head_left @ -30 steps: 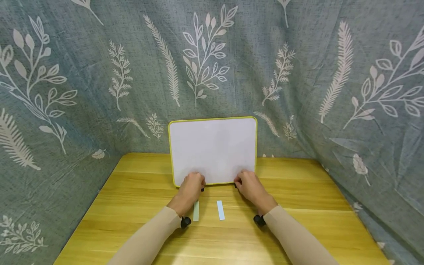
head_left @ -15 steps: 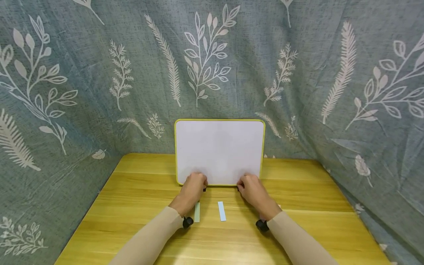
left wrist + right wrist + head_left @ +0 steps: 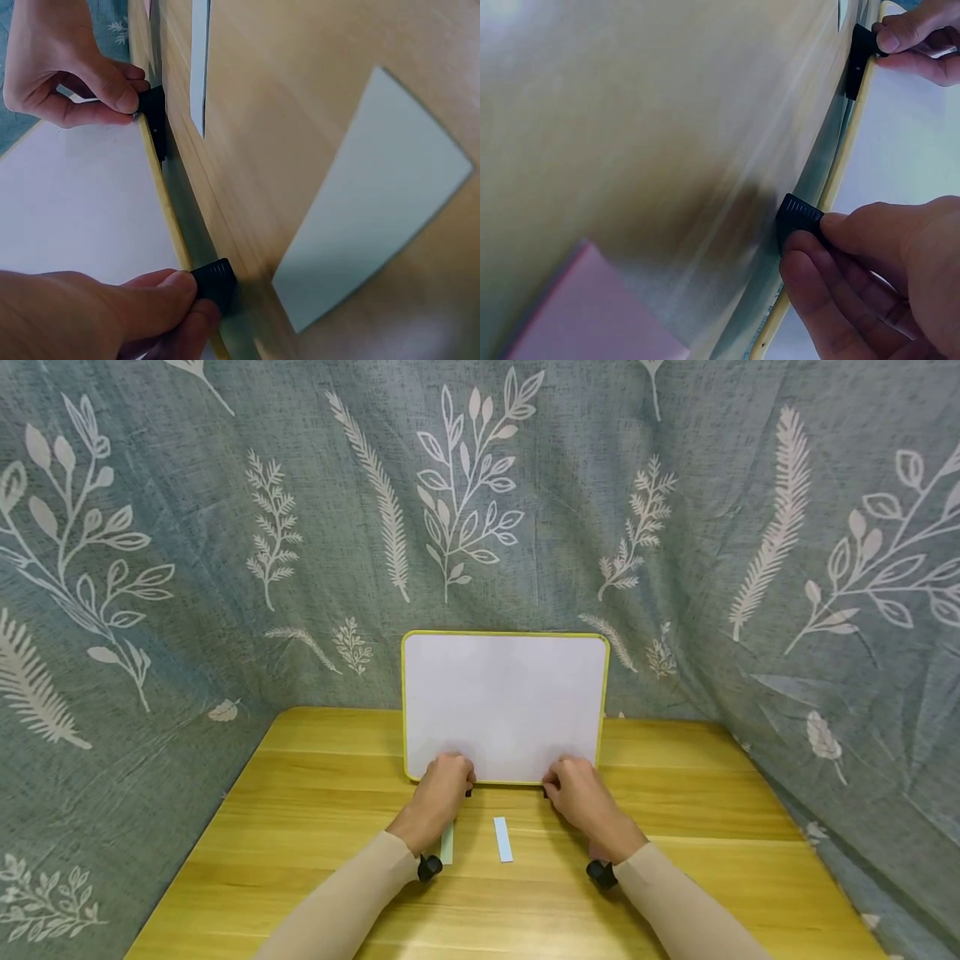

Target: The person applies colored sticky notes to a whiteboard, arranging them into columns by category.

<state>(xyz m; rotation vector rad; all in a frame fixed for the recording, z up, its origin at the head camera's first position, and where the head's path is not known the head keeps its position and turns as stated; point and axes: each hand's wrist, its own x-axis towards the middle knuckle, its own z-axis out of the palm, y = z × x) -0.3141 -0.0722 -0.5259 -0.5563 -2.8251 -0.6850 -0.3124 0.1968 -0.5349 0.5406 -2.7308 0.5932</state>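
A whiteboard point(image 3: 502, 710) with a yellow frame stands upright at the back of the wooden table point(image 3: 300, 860). Black feet are fixed under its lower edge. My left hand point(image 3: 440, 789) pinches the left black foot point(image 3: 216, 283) between thumb and fingers. At the other end, my right hand point(image 3: 583, 797) pinches the right black foot point(image 3: 799, 216) the same way. Both hands overlap the board's lower edge in the head view.
In front of the board lie a pale green paper strip point(image 3: 447, 845), partly behind my left wrist, and a light blue strip point(image 3: 503, 840). A pink paper piece point(image 3: 592, 315) lies under my right wrist. Patterned curtain point(image 3: 480, 485) encloses the table's back and sides.
The whiteboard has shifted to the right and its tilted top edge has come nearly level. Both hands have moved right with it, keeping their pinch on the feet.
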